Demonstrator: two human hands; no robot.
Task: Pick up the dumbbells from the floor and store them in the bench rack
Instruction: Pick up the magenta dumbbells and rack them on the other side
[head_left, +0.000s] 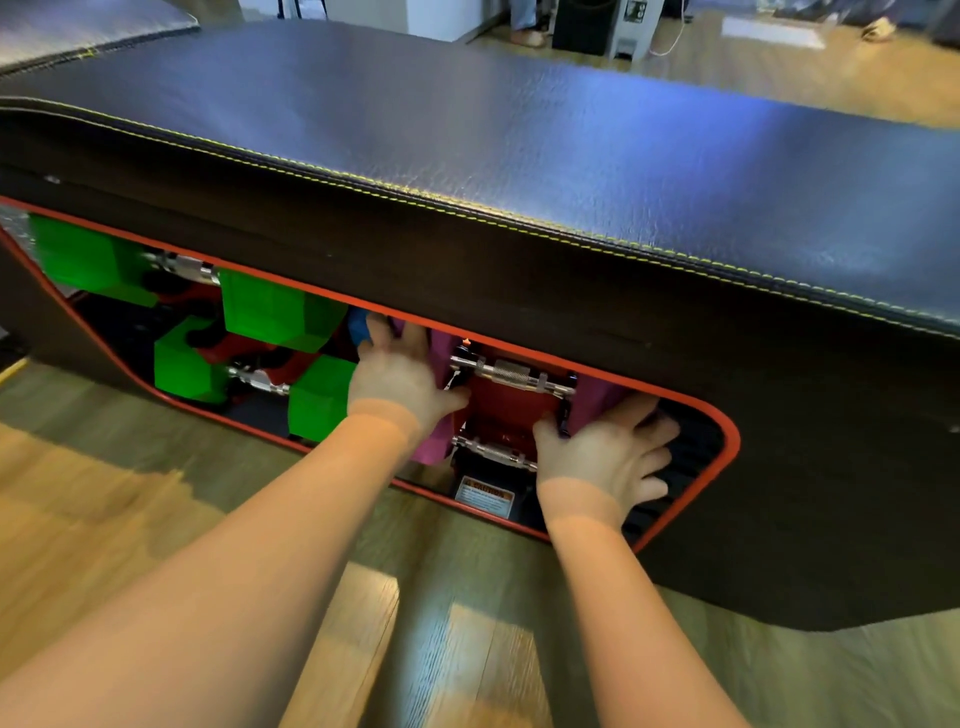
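Observation:
The bench rack opening, edged by a red rim (730, 447), sits under the black padded bench top (519, 135). Two purple dumbbells lie in its right half on a red cradle, one chrome handle (511, 371) above and one (493, 453) below. My left hand (400, 379) is cupped over their left purple heads (434, 447). My right hand (602, 462) wraps the right purple head (597, 397), fingers spread. Two green dumbbells (270, 312) (322, 397) fill the left half.
A blue object (358, 327) peeks out behind my left hand. A caution label (485, 496) is stuck low in the opening. Wooden floor (415, 623) lies under my forearms. A speaker and white furniture (597, 23) stand beyond the bench.

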